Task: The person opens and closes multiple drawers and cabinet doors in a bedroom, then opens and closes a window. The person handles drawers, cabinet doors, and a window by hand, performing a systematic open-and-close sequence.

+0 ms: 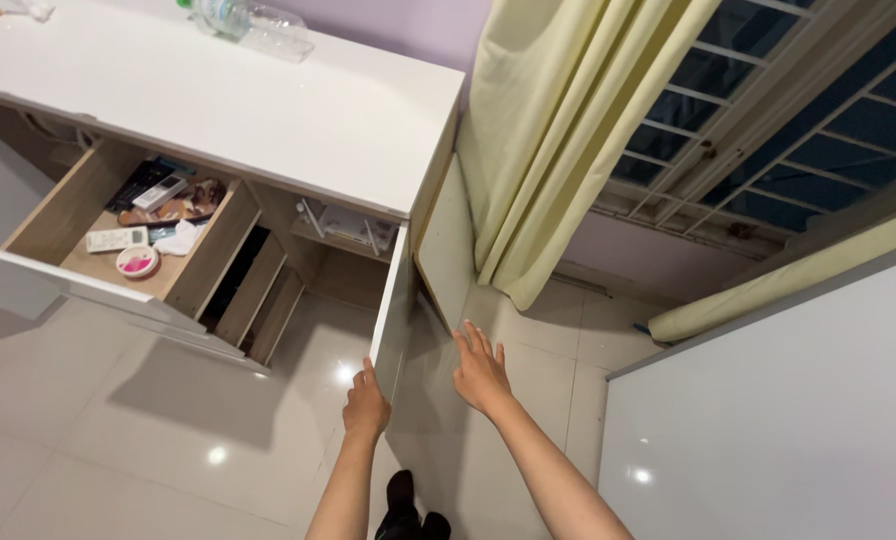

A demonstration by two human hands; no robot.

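Note:
A white cabinet door (396, 300) stands swung open at the right end of a white desk (268, 110). My left hand (366, 402) grips the door's lower outer edge. My right hand (480, 370) lies flat with fingers spread against the door's inner face, on the far side of the edge. Inside the cabinet a shelf (343, 232) carries a few small items.
An open drawer (128, 235) at the left holds remote controls, a pink round tin and other small things. Plastic bottles (253, 22) lie on the desk top. Yellow curtains (558, 130) hang by a barred window. A white panel (778, 420) fills the right. Glossy tiled floor below.

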